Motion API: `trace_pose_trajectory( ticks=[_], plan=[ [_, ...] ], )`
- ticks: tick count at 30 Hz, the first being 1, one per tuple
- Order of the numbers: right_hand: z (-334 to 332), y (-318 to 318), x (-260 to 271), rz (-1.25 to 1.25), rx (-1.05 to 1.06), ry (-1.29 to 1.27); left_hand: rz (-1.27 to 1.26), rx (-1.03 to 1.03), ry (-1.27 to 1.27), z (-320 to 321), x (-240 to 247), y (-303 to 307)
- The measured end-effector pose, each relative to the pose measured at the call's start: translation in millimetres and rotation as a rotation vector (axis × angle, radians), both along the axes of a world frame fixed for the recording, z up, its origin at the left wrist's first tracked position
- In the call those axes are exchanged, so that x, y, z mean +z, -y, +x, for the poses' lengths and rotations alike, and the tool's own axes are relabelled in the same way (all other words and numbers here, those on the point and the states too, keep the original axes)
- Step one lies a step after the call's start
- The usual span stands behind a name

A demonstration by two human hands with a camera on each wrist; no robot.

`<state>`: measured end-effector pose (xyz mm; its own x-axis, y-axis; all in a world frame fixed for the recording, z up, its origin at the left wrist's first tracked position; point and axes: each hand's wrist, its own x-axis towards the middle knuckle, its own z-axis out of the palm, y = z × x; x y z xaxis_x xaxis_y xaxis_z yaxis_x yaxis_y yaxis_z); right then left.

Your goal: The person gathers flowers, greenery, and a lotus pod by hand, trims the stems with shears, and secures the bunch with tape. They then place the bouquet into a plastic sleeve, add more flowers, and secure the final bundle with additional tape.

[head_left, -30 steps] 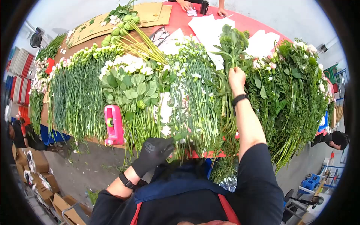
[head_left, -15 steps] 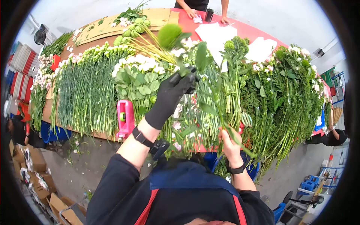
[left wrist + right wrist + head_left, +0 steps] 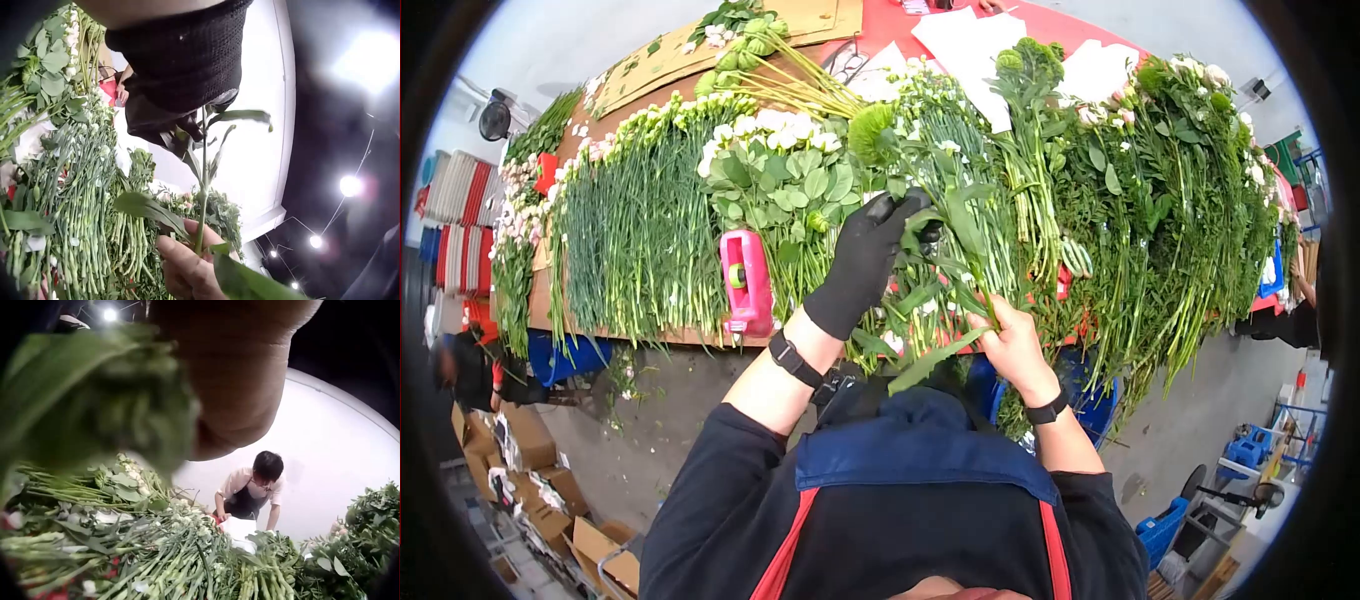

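Observation:
Between my two hands is a leafy stem [image 3: 945, 270] topped by a fuzzy green flower head [image 3: 871, 135], like a green dianthus. My left hand [image 3: 872, 250], in a black glove, grips the upper stem; in the left wrist view the stem runs into the glove [image 3: 181, 75]. Lower down, my bare right hand [image 3: 1015, 345] pinches the same stem between thumb and fingers. Long leaves stick out around both hands. A bunch of similar green flowers [image 3: 1030, 110] lies beyond my right hand. Blurred leaves [image 3: 100, 406] partly fill the right wrist view.
Rows of cut stems cover the table: white roses [image 3: 775, 135], thin carnation-like stems [image 3: 640, 230], and dense foliage [image 3: 1170, 220] at right. A pink tape dispenser [image 3: 746, 285] stands at the near edge. White paper [image 3: 970, 50] lies farther back. Another person [image 3: 256, 487] leans over the far side.
My right hand has left the green bunch at the back and come down to the stem. My left hand has risen from the near edge to grip that stem higher up.

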<state>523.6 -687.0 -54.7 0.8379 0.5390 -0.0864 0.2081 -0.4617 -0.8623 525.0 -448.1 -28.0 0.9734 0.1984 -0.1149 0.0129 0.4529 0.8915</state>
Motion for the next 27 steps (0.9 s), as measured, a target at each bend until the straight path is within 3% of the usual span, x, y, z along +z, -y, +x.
trace_pose_trajectory(
  ticks=[2,3,5,7,9,11,12,14,17,19,20,23,25,27],
  plan=[
    [-2.7,3.3,-1.4,0.019,0.032,-0.067,-0.029,0.004,-0.089,-3.6,3.8,-1.3],
    [-2.6,5.3,-2.3,-0.035,0.065,-0.184,-0.024,0.007,-0.049,-7.1,7.1,3.3],
    [-3.4,4.2,-7.0,0.011,0.163,-0.182,0.046,-0.013,0.007,-11.2,1.5,7.0],
    [-5.7,4.1,-25.4,0.165,0.207,-0.189,-0.095,-0.069,-0.150,-12.3,-9.9,3.4],
    [-6.7,-5.9,-0.7,0.242,0.084,-0.542,0.196,-0.095,-0.099,-19.1,-2.7,11.6],
    [-3.9,-15.2,14.9,0.345,-0.025,-0.787,0.093,-0.134,-0.211,-21.1,-6.4,23.3],
    [0.7,-20.5,5.4,0.491,-0.046,-0.788,0.089,-0.144,-0.208,-22.1,-10.0,27.9],
    [2.5,-19.2,-3.2,0.513,-0.075,-0.776,0.082,-0.165,-0.199,-25.4,-14.6,35.7],
    [3.3,-30.6,-11.5,0.710,-0.356,-0.857,0.151,-0.121,-0.212,-27.6,-18.4,35.6],
    [1.6,-26.0,-18.8,0.775,-0.429,-0.828,0.341,-0.120,-0.253,-30.9,6.0,32.0],
    [0.7,-23.2,-21.1,0.805,-0.464,-0.813,0.305,-0.105,-0.255,-32.4,0.6,32.6],
    [-9.3,-9.5,-16.3,0.408,-0.391,-0.300,0.129,-0.046,-0.227,-37.0,-9.7,44.1],
    [-11.0,6.8,-32.7,0.159,-0.321,0.061,0.218,-0.016,-0.208,-39.8,-22.1,56.5],
    [-14.6,23.1,-40.1,0.049,-0.332,0.102,0.182,0.024,-0.149,-42.7,-9.6,75.1]
  ],
)
